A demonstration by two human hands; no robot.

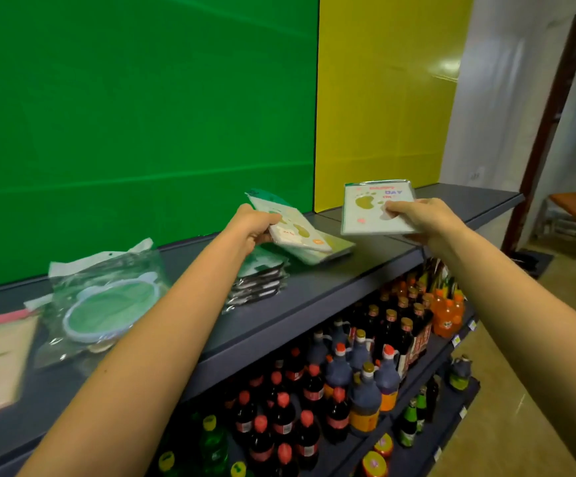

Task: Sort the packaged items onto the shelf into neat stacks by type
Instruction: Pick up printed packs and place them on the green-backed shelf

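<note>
footprint card (369,213), right edge pinched by right hand (421,218), left hand (252,228) grasping packet (298,234)

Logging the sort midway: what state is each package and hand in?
right grip: holds footprint card, clear of the shelf
left grip: holds tilted footprint pack over similar packs
black packets: stacked on shelf, untouched
bagged green dish: lying flat, untouched

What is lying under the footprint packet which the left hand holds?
Under the footprint packet in the left hand lies a pile of similar packets on the shelf. The held packet covers most of it, so their count is hidden.
</note>
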